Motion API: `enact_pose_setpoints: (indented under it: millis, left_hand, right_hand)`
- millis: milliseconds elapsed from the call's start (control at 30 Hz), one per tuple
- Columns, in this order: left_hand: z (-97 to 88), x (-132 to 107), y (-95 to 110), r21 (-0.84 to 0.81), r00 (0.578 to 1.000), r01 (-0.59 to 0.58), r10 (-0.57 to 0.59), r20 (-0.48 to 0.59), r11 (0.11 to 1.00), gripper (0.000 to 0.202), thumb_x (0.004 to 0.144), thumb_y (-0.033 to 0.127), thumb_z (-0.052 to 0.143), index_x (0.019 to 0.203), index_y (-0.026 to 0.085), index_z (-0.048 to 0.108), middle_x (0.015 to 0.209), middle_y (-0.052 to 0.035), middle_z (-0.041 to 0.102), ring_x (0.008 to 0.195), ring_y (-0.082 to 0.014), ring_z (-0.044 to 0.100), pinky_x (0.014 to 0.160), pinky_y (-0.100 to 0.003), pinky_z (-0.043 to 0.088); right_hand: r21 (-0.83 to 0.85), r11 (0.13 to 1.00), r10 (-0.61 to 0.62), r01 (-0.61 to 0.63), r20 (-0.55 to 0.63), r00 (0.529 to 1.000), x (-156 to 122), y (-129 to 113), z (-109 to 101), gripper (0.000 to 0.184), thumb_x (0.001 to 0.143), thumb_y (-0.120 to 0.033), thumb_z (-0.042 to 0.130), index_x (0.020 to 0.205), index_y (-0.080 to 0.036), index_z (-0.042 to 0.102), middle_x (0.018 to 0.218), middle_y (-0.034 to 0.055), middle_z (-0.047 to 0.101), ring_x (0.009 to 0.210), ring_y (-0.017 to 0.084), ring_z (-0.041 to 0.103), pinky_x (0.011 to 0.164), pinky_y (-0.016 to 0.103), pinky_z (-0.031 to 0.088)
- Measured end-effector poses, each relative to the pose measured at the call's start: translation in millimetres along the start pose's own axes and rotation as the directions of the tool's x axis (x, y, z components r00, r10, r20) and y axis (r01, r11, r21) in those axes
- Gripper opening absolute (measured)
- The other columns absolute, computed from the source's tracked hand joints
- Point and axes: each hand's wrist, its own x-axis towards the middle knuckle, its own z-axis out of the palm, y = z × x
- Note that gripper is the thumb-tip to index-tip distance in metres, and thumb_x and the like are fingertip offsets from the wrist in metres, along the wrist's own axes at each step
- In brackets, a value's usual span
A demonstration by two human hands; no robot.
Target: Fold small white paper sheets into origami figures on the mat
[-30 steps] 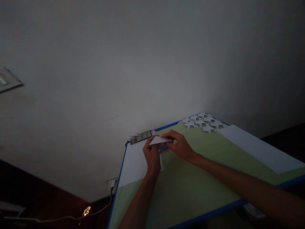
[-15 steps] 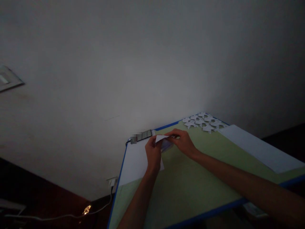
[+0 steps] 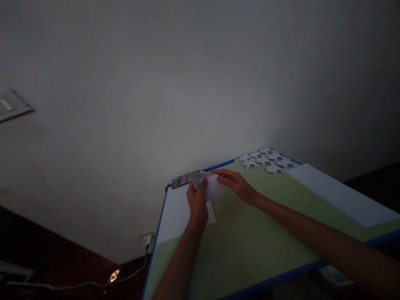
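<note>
Left fingers (image 3: 204, 184): pinching thin folded white paper (image 3: 215, 190) | right fingers (image 3: 223, 171): parted at its edge, hold unclear | spiky paper shapes (image 3: 263, 160)

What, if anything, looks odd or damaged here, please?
Nothing stands out: the paper shapes sit grouped in a far corner of the table, the white sheet at right lies flat, and the left hand holds a paper piece with the right hand at its edge.
</note>
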Motion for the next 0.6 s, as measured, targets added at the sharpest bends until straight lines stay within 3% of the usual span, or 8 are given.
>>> enact_pose_setpoints:
  millis: [133, 233, 367, 467, 600]
  left_hand:
    - [0.5, 1, 0, -0.040, 0.999, 0.037, -0.038, -0.024, 0.999, 0.044, 0.064, 0.035, 0.082, 0.099, 0.012, 0.067, 0.090, -0.0076, 0.073, 0.073, -0.0177, 0.067, 0.072, -0.030, 0.050]
    - [2.0, 0, 2, -0.090, 0.996, 0.076, -0.079, -0.034, 0.993, 0.047, 0.063, 0.033, 0.082, 0.101, 0.011, 0.067, 0.090, -0.0089, 0.074, 0.073, -0.0183, 0.067, 0.073, -0.031, 0.051]
    - [3.3, -1, 4, -0.110, 0.996, 0.083, -0.087, -0.033, 0.990, 0.048, 0.062, 0.033, 0.082, 0.101, 0.011, 0.067, 0.089, -0.0086, 0.073, 0.071, -0.0181, 0.067, 0.071, -0.032, 0.052]
    - [2.9, -1, 3, -0.093, 0.997, 0.072, -0.075, -0.027, 0.993, 0.045, 0.062, 0.033, 0.083, 0.098, 0.011, 0.066, 0.085, -0.0067, 0.072, 0.067, -0.0169, 0.066, 0.068, -0.030, 0.051]
    - [1.1, 0, -2, -0.064, 0.997, 0.079, -0.081, -0.021, 0.995, 0.044, 0.063, 0.034, 0.082, 0.098, 0.012, 0.067, 0.084, -0.0060, 0.072, 0.068, -0.0170, 0.065, 0.067, -0.030, 0.050]
  right_hand:
    - [0.041, 0.999, -0.028, 0.025, 0.068, 0.997, -1, -2, -7, 0.046, 0.095, -0.044, 0.048, 0.131, -0.022, 0.065, 0.114, 0.0071, 0.072, 0.096, 0.020, 0.064, 0.081, 0.033, 0.050]
    - [0.061, 0.998, -0.015, 0.008, 0.118, 0.993, 0, 4, -8, 0.049, 0.088, -0.039, 0.061, 0.134, -0.022, 0.063, 0.111, 0.0071, 0.071, 0.090, 0.019, 0.065, 0.079, 0.032, 0.051]
    - [-0.012, 0.999, -0.047, 0.048, 0.051, 0.998, 2, 14, -5, 0.048, 0.078, -0.033, 0.075, 0.124, -0.021, 0.068, 0.105, 0.0068, 0.070, 0.080, 0.016, 0.064, 0.073, 0.030, 0.052]
    - [-0.022, 0.998, -0.056, 0.056, -0.008, 0.998, 3, 19, -3, 0.042, 0.079, -0.035, 0.075, 0.117, -0.019, 0.071, 0.088, 0.0039, 0.071, 0.075, 0.015, 0.064, 0.071, 0.029, 0.053]
    - [0.017, 1.000, -0.023, 0.024, -0.038, 0.999, 7, 22, -3, 0.034, 0.078, -0.036, 0.076, 0.106, -0.018, 0.076, 0.087, 0.0050, 0.075, 0.077, 0.017, 0.068, 0.074, 0.032, 0.056]
